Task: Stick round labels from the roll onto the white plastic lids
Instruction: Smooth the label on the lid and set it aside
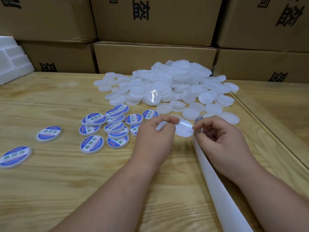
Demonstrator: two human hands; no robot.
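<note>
My left hand [155,136] and my right hand [217,136] meet over the table's middle. Between them is a white round disc [184,130]. The left thumb and forefinger pinch its left edge, the right fingertips pinch its right edge. I cannot tell whether it is a bare lid or a label's blank side. A grey curved rim [160,127] shows under the left fingers. A white liner strip [215,181] runs from under the right hand to the bottom edge. A heap of white plastic lids [167,84] lies behind. Several blue-labelled lids [113,126] lie to the left.
Two more labelled lids [48,133] [15,156] lie apart at the far left on the wooden table [66,181]. Stacked cardboard boxes [153,56] wall the back. White foam blocks [11,59] sit at the back left. A second table [284,106] joins on the right.
</note>
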